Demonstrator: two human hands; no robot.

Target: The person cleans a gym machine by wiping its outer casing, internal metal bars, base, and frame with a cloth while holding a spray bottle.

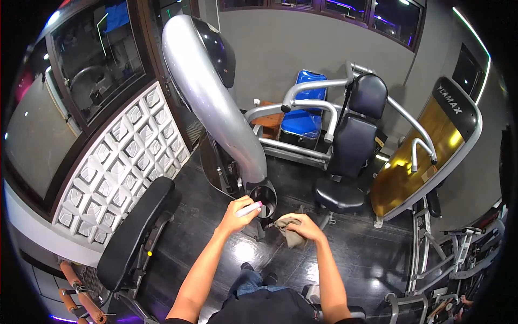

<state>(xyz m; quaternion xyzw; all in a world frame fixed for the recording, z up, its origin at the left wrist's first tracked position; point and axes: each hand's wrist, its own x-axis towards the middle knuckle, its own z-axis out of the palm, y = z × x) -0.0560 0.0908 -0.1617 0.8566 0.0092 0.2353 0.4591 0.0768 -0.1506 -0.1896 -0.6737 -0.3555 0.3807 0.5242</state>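
Note:
My left hand (238,216) is closed around a small white bottle (248,209) with a pink tip, which points to the right. The bottle is in front of a dark round cup holder (263,201) at the foot of a silver machine arm (216,92). To the right, my right hand (305,227) grips a crumpled grey-brown cloth (292,236), which hangs below the fingers. The two hands are apart, on either side of the cup holder's near edge.
A black seat (339,195) with a tall backrest stands right of the hands. A gold-panelled machine (418,156) is farther right. On the left is a long black padded bench (135,232). A blue chair (301,123) stands behind the metal bars.

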